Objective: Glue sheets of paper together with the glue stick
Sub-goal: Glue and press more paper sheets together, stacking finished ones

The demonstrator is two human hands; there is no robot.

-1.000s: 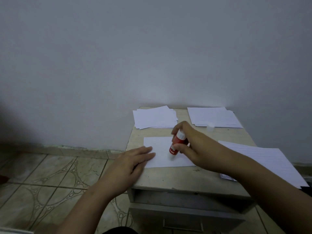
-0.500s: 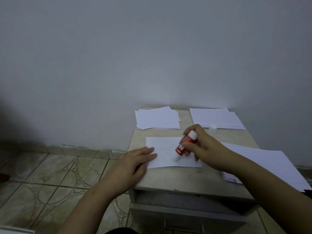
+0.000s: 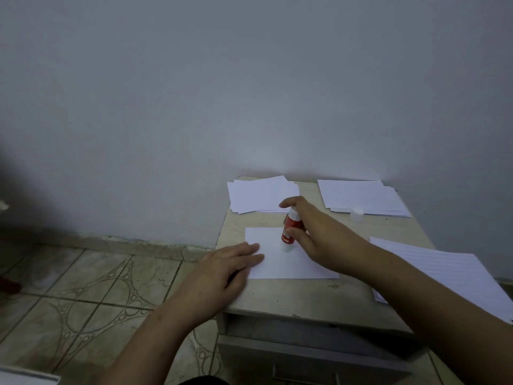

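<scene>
Against a grey wall, the worktop (image 3: 291, 295) carried a sheet (image 3: 280, 262); left hand (image 3: 222, 269) pressed it flat-fingered, right hand (image 3: 316, 232) gripped the glue stick (image 3: 290, 227) upright on it.

Lined sheets (image 3: 444, 276) (right edge) cut off

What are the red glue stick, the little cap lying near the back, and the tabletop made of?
Glue stick: probably plastic, a smooth red tube with a white printed label and white ends. Cap: likely translucent plastic, pale and cloudy, though small in the picture. Tabletop: a matte beige surface with faint mottling and specks, perhaps laminate or stone-look board; the picture leaves that open.
</scene>
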